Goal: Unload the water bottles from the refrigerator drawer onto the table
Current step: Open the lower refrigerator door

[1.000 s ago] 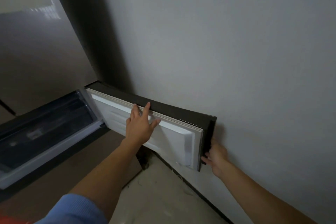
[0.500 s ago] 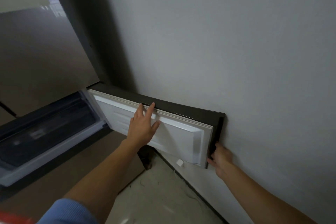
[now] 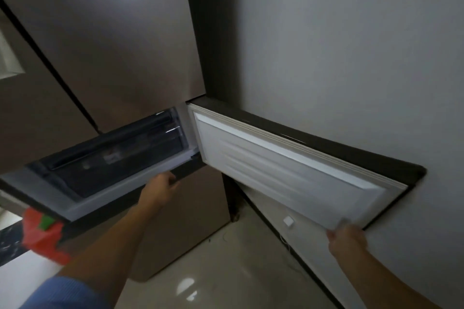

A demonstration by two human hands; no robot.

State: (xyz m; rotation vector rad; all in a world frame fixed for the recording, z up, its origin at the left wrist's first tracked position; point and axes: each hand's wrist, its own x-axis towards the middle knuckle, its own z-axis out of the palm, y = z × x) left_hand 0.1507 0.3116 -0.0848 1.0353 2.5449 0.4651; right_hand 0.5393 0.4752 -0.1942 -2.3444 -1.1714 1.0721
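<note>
The small refrigerator door (image 3: pixel 288 168) is swung wide open against the grey wall (image 3: pixel 351 45) on the right, white inner liner facing us, and the right hand (image 3: pixel 347 241) is down at its near lower corner, fingers curled onto the edge, though blur hides how tight that grip is. Over on the left, the left hand (image 3: pixel 160 189) sits just below the front lip of the open compartment, knuckles up, fingers bent toward the dark rail under the white frame; whether it has hold of anything there, I cannot tell. Just above and to the left of that hand lies the refrigerator drawer (image 3: pixel 110 160), a dark see-through bin still seated inside its compartment, its contents too murky to make out, so no bottles can be picked out. Compared with half a second ago, big change: the left hand was flat on the door's white liner and now it has left the door and come across to the compartment front. The right hand has slid from the door's dark outer edge to the bottom corner, and the door stands wider open. A blue sleeve (image 3: pixel 62 293) shows at the near left, with something red and green (image 3: pixel 42 233) blurred beside it.
</note>
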